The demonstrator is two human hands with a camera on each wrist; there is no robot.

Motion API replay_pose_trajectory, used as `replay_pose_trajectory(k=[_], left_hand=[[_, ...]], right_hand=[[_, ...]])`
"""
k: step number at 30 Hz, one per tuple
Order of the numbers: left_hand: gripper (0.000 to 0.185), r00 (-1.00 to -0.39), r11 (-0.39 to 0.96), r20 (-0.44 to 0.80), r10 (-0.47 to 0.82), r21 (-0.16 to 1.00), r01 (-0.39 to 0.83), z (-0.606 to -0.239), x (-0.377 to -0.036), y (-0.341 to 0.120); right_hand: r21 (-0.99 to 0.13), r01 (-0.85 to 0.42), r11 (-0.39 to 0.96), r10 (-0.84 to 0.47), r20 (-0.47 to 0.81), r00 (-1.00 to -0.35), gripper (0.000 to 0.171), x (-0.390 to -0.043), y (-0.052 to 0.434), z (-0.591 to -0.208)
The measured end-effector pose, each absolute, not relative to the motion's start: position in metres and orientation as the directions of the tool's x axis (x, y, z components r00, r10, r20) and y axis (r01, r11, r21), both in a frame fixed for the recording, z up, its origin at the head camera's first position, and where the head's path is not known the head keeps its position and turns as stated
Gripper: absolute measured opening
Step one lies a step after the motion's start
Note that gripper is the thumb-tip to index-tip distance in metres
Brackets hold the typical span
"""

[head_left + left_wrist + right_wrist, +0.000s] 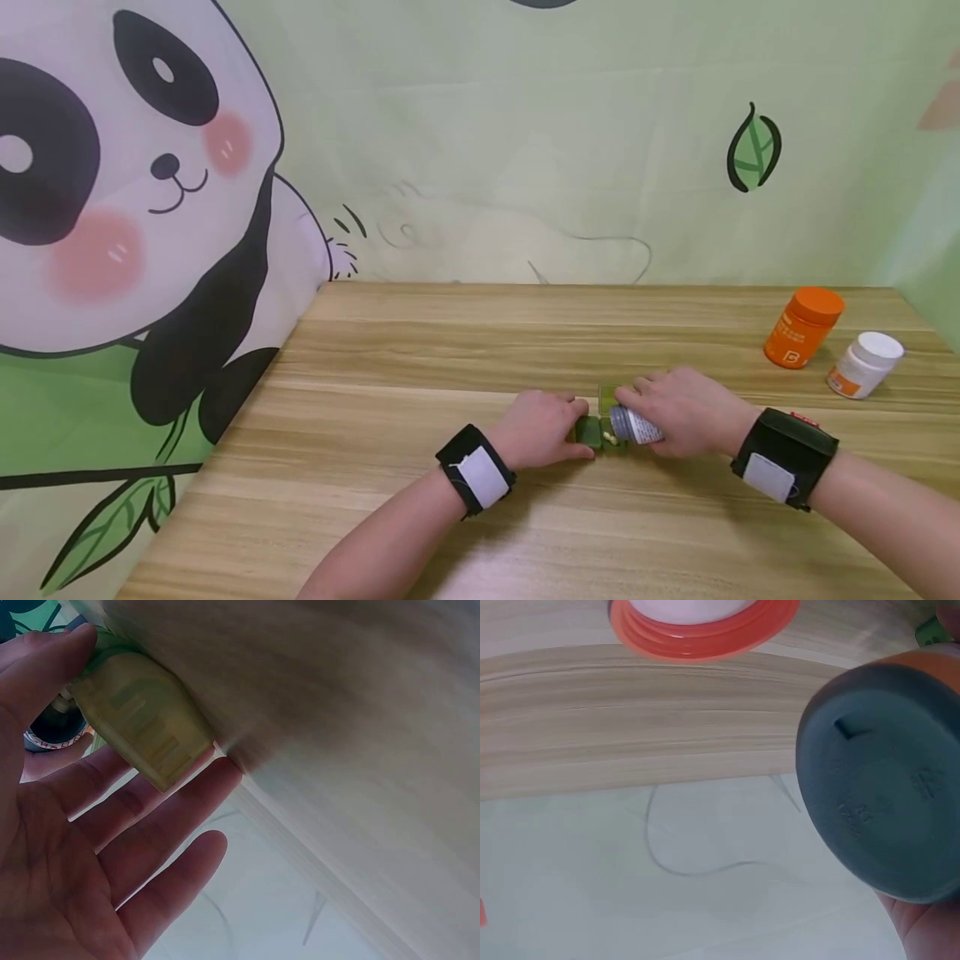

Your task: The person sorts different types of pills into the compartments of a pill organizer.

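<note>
A small green pill box [590, 432] lies on the table, with a lid [608, 398] raised on its far side. My left hand [542, 429] grips the box's left end between thumb and fingers; in the left wrist view its translucent yellow-green end [146, 724] shows. Pale pills [611, 438] sit in an open compartment. My right hand [688, 412] holds a pill bottle [643, 427] with a white printed label. The bottle is tilted, its grey neck pointing left over that compartment. From the right wrist, the bottle's dark base [881, 784] faces the camera.
An orange bottle [802, 329] and a smaller white bottle [866, 365] stand at the table's back right. A red-orange rim [705, 637] tops the right wrist view; which container it belongs to I cannot tell. A panda-print cloth [487, 142] hangs behind the wooden table [420, 350].
</note>
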State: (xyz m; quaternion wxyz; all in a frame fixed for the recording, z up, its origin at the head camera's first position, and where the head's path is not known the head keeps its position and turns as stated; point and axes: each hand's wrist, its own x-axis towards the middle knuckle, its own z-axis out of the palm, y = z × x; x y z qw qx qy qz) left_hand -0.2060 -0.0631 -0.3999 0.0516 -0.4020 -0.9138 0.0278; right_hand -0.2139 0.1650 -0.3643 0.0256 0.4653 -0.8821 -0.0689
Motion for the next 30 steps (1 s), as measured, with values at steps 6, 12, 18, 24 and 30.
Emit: replay_pose_trajectory(k=[6, 12, 18, 24, 30], left_hand=[[0.042, -0.663, 0.668, 0.078, 0.744, -0.095, 0.738, -0.4016, -0.2063, -0.0632], [0.042, -0.665, 0.670, 0.076, 0.743, -0.091, 0.737, -0.4018, -0.2061, -0.0627], [0.042, -0.665, 0.668, 0.072, 0.744, -0.090, 0.738, -0.4024, -0.2063, -0.0630], [0.042, -0.664, 0.668, 0.069, 0.744, -0.088, 0.739, -0.4017, -0.2064, -0.0634], [0.042, -0.664, 0.668, 0.070, 0.744, -0.086, 0.739, -0.3999, -0.2071, -0.0632]], right_hand=[[0.153, -0.818, 0.554, -0.826, -0.026, -0.564, 0.053, -0.2136, 0.1651, -0.3648], [0.152, -0.815, 0.559, -0.822, -0.029, -0.569, 0.054, -0.2139, 0.1657, -0.3661], [0.187, -0.822, 0.539, -0.832, -0.036, -0.554, 0.057, -0.2141, 0.1647, -0.3649], [0.199, -0.817, 0.541, -0.826, -0.057, -0.561, 0.060, -0.2147, 0.1634, -0.3629], [0.211, -0.817, 0.537, -0.827, -0.056, -0.559, 0.060, -0.2149, 0.1628, -0.3605]])
